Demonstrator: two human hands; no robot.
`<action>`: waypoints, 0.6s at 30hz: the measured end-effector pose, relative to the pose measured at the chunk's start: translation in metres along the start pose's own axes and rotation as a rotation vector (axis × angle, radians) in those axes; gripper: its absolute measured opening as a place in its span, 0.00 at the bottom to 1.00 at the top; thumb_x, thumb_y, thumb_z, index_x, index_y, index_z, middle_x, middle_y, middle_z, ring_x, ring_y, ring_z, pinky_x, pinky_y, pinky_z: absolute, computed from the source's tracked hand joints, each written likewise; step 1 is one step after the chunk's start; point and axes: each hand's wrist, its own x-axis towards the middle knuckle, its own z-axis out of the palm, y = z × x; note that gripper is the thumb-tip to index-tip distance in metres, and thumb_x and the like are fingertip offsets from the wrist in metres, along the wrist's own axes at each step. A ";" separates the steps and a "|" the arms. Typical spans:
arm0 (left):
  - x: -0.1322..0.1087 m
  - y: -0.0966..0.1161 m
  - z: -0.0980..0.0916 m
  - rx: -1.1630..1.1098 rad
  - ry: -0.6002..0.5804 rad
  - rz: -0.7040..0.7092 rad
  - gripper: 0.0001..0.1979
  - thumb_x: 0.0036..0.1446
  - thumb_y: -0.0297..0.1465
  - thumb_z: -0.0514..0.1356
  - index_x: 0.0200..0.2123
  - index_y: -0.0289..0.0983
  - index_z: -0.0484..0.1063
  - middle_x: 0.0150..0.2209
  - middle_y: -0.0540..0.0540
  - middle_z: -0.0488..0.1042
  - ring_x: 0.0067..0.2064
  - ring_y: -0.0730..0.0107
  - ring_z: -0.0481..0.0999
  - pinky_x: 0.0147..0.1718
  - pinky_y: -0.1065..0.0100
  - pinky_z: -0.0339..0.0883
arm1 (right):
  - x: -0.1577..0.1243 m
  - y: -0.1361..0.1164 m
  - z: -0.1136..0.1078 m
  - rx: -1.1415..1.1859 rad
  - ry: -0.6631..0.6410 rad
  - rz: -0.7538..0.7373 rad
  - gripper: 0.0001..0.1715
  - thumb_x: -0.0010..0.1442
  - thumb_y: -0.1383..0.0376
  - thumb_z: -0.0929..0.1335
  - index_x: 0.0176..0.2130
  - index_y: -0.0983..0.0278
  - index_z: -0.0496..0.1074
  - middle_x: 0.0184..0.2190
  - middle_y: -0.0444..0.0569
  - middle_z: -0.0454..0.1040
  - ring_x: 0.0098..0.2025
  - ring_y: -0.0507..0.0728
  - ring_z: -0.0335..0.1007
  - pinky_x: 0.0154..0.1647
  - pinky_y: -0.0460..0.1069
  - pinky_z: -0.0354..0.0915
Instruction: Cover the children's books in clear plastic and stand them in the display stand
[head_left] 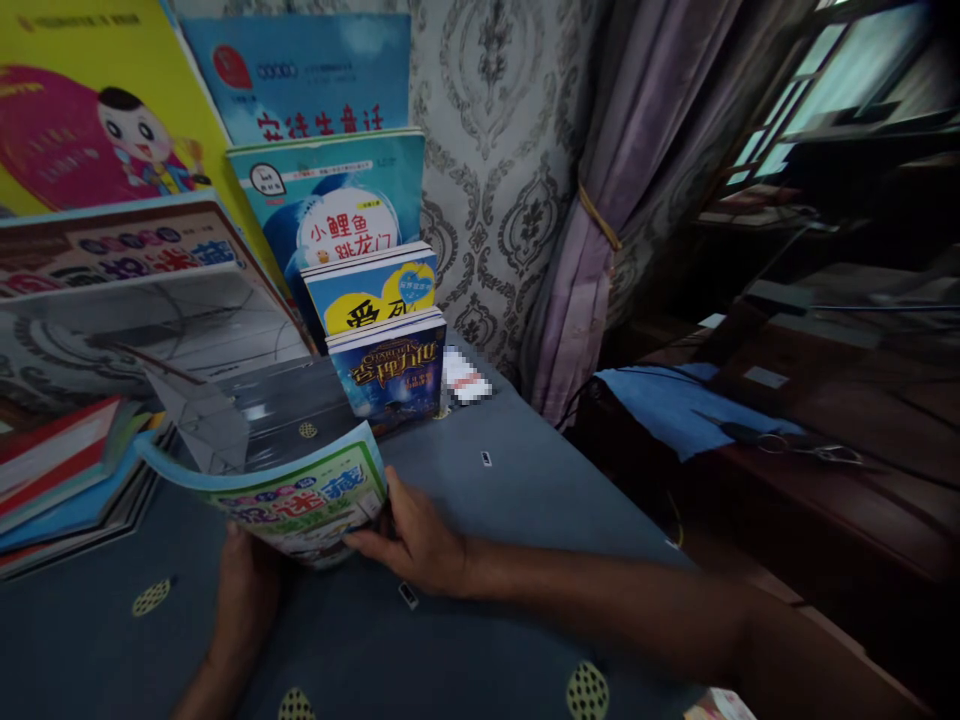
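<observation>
A thin paperback book with a green cover, a light blue edge and large Chinese lettering is tilted and bowed above the table. My right hand is closed on its right edge, thumb in front and the other fingers partly hidden. At the lower left edge, my left hand grips the same book, its fingers mostly hidden behind it. Just beyond stands a clear display rack with books in tiers. Nearest to my right hand in it is a dark blue book.
More upright books include a teal one and a yellow one. A book stack lies at left on the grey-blue tablecloth. Beyond the table's right edge are a purple curtain, a blue cloth and scissors.
</observation>
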 end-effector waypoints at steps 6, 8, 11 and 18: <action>-0.004 0.003 0.018 -0.091 0.044 -0.078 0.31 0.54 0.55 0.62 0.49 0.38 0.77 0.49 0.41 0.80 0.57 0.47 0.75 0.60 0.49 0.67 | -0.001 0.006 0.003 0.035 0.011 0.034 0.23 0.61 0.50 0.71 0.46 0.61 0.62 0.27 0.40 0.67 0.27 0.53 0.62 0.27 0.49 0.62; -0.004 0.003 0.020 -0.118 0.064 -0.102 0.32 0.52 0.56 0.63 0.48 0.37 0.78 0.48 0.40 0.81 0.56 0.47 0.76 0.59 0.48 0.67 | -0.001 0.008 0.004 0.067 0.010 0.033 0.24 0.63 0.51 0.70 0.49 0.61 0.62 0.30 0.42 0.69 0.29 0.54 0.63 0.30 0.50 0.65; -0.004 0.004 0.018 -0.159 0.051 -0.121 0.32 0.52 0.58 0.62 0.43 0.36 0.78 0.46 0.40 0.81 0.56 0.47 0.76 0.59 0.47 0.68 | -0.001 0.012 0.005 0.088 0.018 0.021 0.24 0.64 0.51 0.69 0.52 0.62 0.61 0.36 0.47 0.73 0.33 0.56 0.66 0.36 0.53 0.69; -0.007 0.001 0.014 -0.194 -0.027 -0.076 0.28 0.54 0.55 0.63 0.42 0.35 0.78 0.46 0.40 0.81 0.55 0.48 0.76 0.59 0.50 0.67 | 0.001 0.013 0.006 0.117 0.040 0.023 0.22 0.65 0.51 0.68 0.51 0.61 0.63 0.40 0.52 0.76 0.38 0.59 0.72 0.38 0.55 0.72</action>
